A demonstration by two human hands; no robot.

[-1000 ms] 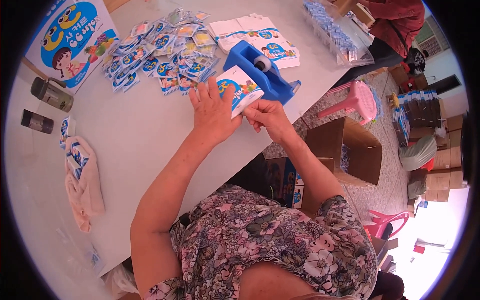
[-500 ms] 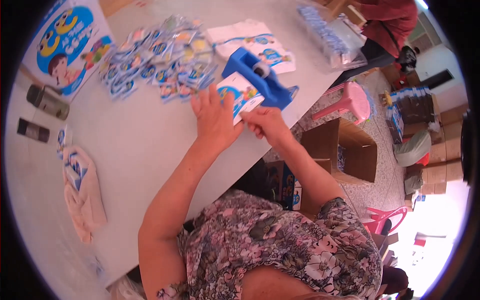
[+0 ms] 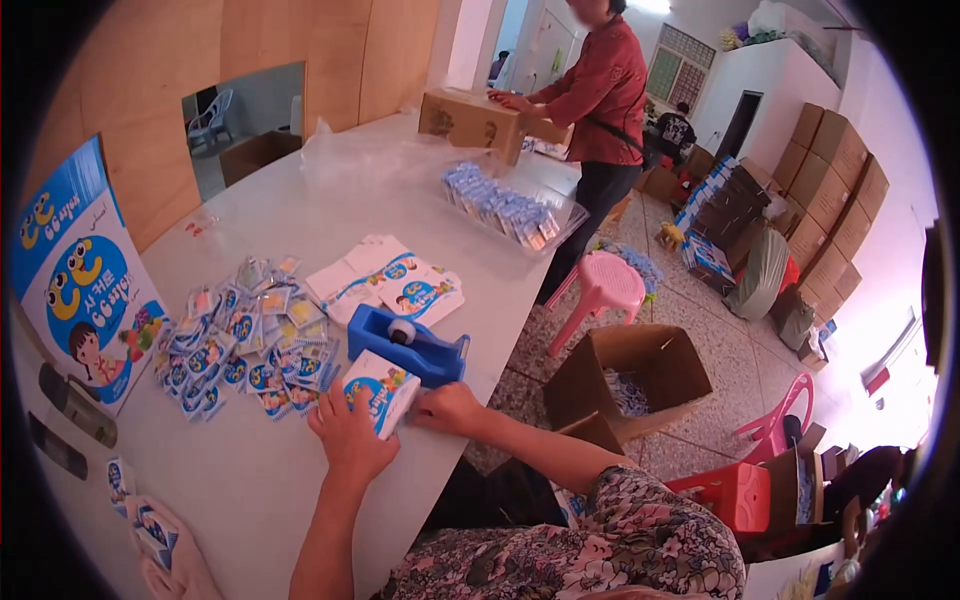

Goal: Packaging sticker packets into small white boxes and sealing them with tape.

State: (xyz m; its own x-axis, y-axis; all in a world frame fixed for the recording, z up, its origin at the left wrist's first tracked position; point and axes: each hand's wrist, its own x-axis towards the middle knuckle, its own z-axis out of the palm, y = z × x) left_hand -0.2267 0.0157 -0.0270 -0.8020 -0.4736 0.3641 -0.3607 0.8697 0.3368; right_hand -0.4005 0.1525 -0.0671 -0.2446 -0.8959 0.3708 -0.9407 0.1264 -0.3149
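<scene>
A small white box (image 3: 376,386) with blue and coloured print lies on the table, right against the near side of a blue tape dispenser (image 3: 425,357). My left hand (image 3: 352,440) grips this box, fingers over its left side and thumb along its near edge. At the box's right end is my right hand (image 3: 452,409), its fingers curled together; whatever they pinch is hidden. Beyond the dispenser lie flat printed white cartons (image 3: 400,285). To the left spreads a heap of small blue-and-white sachets (image 3: 250,335).
A clear plastic tray of packets (image 3: 500,205) sits farther back, near a person in red (image 3: 610,90) touching a cardboard box (image 3: 470,125). A printed display board (image 3: 95,290) stands left. Right of the table are a pink stool (image 3: 605,285) and an open carton (image 3: 630,380).
The view has tilted up, showing more of the room. My left hand stays on the box, and my right hand remains at its right end, fingers still curled.
</scene>
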